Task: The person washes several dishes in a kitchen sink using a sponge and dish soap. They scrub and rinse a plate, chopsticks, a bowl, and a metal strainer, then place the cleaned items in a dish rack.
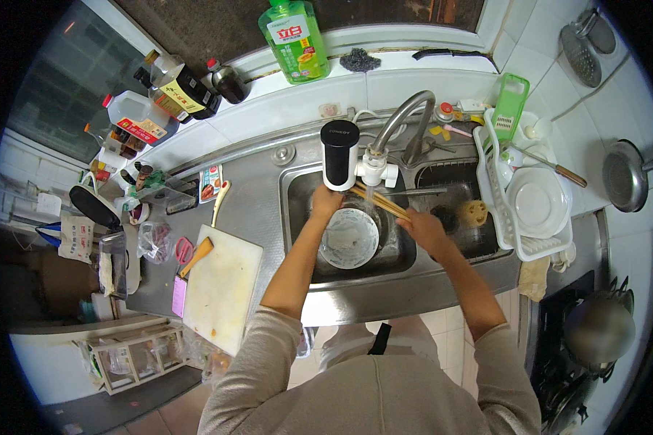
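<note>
My right hand (pixel 423 231) grips a bundle of wooden chopsticks (pixel 383 202) by their right end. They slant up to the left over the left sink basin (pixel 400 261), under the running tap (pixel 371 187). My left hand (pixel 326 202) is beside their far ends. Its fingers are hidden beneath the black and white tap filter (pixel 339 155), so its grip cannot be made out. Below the chopsticks stands a white bowl (pixel 350 238) with cloudy water in it. In the right basin lies a tan sponge (pixel 472 213).
A white dish rack (pixel 544 247) with plates (pixel 538 198) borders the sink's right side. To the left lie a cutting board (pixel 223 288), a wooden spatula (pixel 198 254) and pink-handled scissors (pixel 184 250). A green detergent bottle (pixel 299 49) stands on the sill. A wok (pixel 598 329) sits on the stove.
</note>
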The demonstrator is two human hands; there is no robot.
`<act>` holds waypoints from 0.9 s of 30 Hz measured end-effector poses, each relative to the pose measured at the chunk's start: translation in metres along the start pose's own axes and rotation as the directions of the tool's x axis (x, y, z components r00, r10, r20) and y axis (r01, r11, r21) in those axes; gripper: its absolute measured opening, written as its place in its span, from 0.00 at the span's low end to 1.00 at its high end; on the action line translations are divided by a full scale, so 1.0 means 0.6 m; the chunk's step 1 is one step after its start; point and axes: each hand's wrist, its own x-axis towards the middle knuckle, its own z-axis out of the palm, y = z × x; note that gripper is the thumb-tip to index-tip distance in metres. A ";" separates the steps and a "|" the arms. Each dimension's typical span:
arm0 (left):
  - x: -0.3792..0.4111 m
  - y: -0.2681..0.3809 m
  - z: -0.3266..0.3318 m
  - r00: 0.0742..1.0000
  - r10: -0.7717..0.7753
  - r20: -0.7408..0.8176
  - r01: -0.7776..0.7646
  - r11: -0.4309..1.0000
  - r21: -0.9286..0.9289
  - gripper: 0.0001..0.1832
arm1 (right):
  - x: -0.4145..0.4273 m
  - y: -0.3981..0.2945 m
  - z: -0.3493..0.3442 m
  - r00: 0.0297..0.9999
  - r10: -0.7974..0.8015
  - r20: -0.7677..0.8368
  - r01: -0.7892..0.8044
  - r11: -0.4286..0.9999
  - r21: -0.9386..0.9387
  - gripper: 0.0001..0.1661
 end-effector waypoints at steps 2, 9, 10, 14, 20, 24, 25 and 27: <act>-0.018 0.021 0.056 0.978 -0.178 0.108 0.208 0.860 -0.467 0.19 | -0.005 -0.005 0.017 0.989 0.148 0.013 -0.148 0.975 0.169 0.21; -0.019 0.053 0.159 0.956 -0.104 0.275 0.294 0.322 -0.900 0.09 | -0.001 -0.080 0.099 0.963 0.237 -0.125 -0.164 0.891 0.424 0.15; -0.014 0.055 0.155 0.954 -0.069 0.293 0.301 0.281 -0.911 0.08 | -0.013 -0.078 0.096 0.965 0.259 0.037 -0.234 0.787 0.570 0.16; 0.010 0.037 0.133 0.961 -0.123 0.247 0.262 0.125 -0.957 0.11 | -0.059 -0.073 0.061 0.901 -0.027 0.433 -0.432 0.033 0.901 0.21; 0.017 0.026 0.132 0.995 0.001 0.100 0.100 0.019 -0.995 0.11 | -0.082 -0.012 0.107 0.882 -0.064 0.467 -0.421 -0.552 0.720 0.21; -0.020 0.080 0.182 0.982 -0.119 -0.147 -0.112 0.257 -0.960 0.08 | -0.039 0.010 0.145 0.768 0.394 0.505 -0.069 -0.733 0.677 0.18; -0.035 0.078 0.191 0.979 -0.068 -0.192 -0.164 0.297 -0.941 0.07 | -0.029 0.004 0.140 0.769 0.429 0.474 -0.033 -0.714 0.699 0.17; -0.050 0.059 0.215 0.989 -0.078 -0.128 -0.103 0.274 -0.956 0.04 | -0.007 0.003 0.138 0.817 0.362 0.449 -0.118 -0.657 0.745 0.13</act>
